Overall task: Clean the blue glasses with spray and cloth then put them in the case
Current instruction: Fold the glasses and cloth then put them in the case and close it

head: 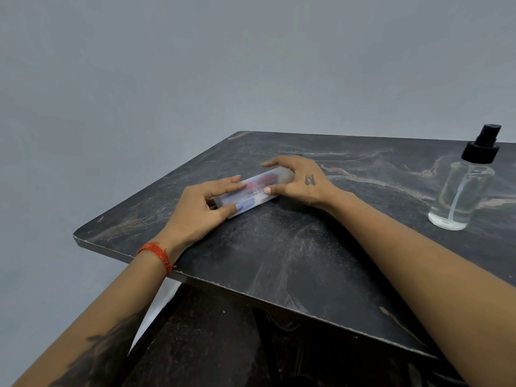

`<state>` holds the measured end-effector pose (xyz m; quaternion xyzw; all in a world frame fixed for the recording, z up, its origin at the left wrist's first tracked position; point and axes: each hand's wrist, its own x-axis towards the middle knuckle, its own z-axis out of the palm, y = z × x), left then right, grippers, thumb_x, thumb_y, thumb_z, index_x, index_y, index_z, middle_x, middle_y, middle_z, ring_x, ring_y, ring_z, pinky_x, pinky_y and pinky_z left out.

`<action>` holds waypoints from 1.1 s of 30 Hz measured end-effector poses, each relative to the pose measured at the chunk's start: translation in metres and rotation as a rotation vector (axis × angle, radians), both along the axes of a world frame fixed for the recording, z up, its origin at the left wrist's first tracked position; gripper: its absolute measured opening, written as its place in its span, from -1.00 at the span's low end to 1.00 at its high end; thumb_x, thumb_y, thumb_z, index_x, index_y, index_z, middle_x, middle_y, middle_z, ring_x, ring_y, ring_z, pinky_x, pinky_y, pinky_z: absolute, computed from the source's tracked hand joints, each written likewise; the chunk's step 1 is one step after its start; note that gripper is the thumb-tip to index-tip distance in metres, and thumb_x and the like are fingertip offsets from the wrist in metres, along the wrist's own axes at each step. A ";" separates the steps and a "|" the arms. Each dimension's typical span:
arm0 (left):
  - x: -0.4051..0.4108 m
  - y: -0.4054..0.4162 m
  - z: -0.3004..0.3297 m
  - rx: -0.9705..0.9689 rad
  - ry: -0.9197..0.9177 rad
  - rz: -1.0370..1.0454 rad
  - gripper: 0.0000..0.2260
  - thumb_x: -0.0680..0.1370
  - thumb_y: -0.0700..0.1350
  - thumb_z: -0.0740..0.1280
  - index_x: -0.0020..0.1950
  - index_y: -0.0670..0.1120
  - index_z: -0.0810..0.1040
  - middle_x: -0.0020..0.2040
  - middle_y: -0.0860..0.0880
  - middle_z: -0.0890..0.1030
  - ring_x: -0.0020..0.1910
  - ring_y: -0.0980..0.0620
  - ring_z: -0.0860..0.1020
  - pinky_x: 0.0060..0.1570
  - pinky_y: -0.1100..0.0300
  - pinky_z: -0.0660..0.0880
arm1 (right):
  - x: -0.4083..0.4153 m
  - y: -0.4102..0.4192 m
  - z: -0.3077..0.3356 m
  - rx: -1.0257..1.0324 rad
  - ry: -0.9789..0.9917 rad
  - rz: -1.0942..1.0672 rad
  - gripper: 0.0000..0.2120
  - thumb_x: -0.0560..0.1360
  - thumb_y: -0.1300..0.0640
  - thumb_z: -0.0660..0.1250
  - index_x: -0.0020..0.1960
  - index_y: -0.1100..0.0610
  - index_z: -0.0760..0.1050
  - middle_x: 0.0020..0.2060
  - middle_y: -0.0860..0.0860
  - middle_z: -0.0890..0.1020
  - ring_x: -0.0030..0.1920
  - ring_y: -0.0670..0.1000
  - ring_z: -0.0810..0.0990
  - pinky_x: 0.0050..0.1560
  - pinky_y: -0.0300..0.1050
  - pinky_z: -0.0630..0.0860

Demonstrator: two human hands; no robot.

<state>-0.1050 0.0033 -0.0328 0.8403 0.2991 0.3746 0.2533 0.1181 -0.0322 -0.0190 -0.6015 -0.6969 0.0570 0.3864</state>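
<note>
Nearest, two bare forearms reached in over the near edge of the dark marbled table (279, 255), the left one wearing a red thread band (156, 254) at the wrist. Past them, both hands met on a frosted translucent case (255, 191) lying flat toward the far left of the tabletop. The left hand (195, 210) wrapped its near-left end, thumb on the near side and fingers laid over the top, closed on it. The right hand (301, 182) capped the far-right end, thumb on the near edge and fingers curved over the far side, likewise holding it. A bluish shape showed faintly through the plastic; whether that was the glasses could not be told, and no cloth was in view. The spray bottle (460, 191) stood upright, well apart at the far right.

Judging by the grips, the case was being opened or closed. To do that well, one hand should pin the body flat while the other works the lid evenly, without twisting.
</note>
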 end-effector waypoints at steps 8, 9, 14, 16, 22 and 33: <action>0.000 0.001 -0.002 -0.076 0.028 0.006 -0.47 0.36 -0.11 0.52 0.27 0.14 0.47 0.31 0.14 0.47 0.29 0.17 0.41 0.25 0.17 0.42 | 0.017 0.006 0.001 -0.224 0.157 -0.162 -0.27 0.30 -0.12 0.49 0.36 0.09 0.33 0.22 0.03 0.50 0.19 0.02 0.48 0.17 -0.17 0.38; 0.000 0.001 -0.002 -0.084 0.019 0.012 -0.47 0.33 -0.07 0.52 0.26 0.15 0.48 0.28 0.14 0.49 0.26 0.17 0.44 0.23 0.18 0.44 | 0.016 0.006 0.002 -0.252 0.159 -0.161 -0.28 0.31 -0.11 0.49 0.37 0.09 0.33 0.22 0.03 0.50 0.20 0.02 0.47 0.14 -0.21 0.35; 0.001 -0.001 -0.001 -0.057 0.003 0.077 -0.49 0.33 -0.08 0.53 0.26 0.07 0.51 0.20 0.10 0.55 0.17 0.17 0.49 0.06 0.42 0.42 | 0.010 0.011 -0.001 -0.242 0.237 -0.166 -0.33 0.30 -0.03 0.51 0.33 0.10 0.38 0.20 0.05 0.53 0.17 0.01 0.50 0.20 -0.15 0.40; 0.002 -0.001 -0.001 -0.032 0.005 0.088 -0.48 0.33 -0.08 0.53 0.26 0.05 0.52 0.20 0.10 0.55 0.17 0.18 0.50 0.00 0.51 0.39 | 0.008 0.012 -0.002 -0.223 0.294 -0.164 -0.34 0.29 0.00 0.53 0.32 0.10 0.39 0.17 0.05 0.54 0.15 0.01 0.51 0.17 -0.17 0.41; 0.002 -0.004 0.002 0.025 -0.039 0.144 -0.47 0.31 -0.07 0.54 0.26 0.02 0.52 0.21 0.11 0.54 0.17 0.19 0.49 0.13 0.37 0.40 | -0.001 0.024 -0.002 -0.135 0.485 -0.156 -0.43 0.30 0.10 0.53 0.25 0.11 0.42 0.12 0.08 0.56 0.10 0.02 0.54 0.15 -0.12 0.48; 0.001 0.000 0.005 0.106 -0.077 0.278 -0.46 0.36 -0.07 0.51 0.31 -0.08 0.48 0.27 0.02 0.52 0.20 0.14 0.45 0.18 0.28 0.38 | -0.022 0.058 0.010 -0.103 0.578 -0.096 -0.43 0.30 0.19 0.50 0.28 0.16 0.43 0.15 0.08 0.57 0.14 0.02 0.55 0.25 -0.02 0.45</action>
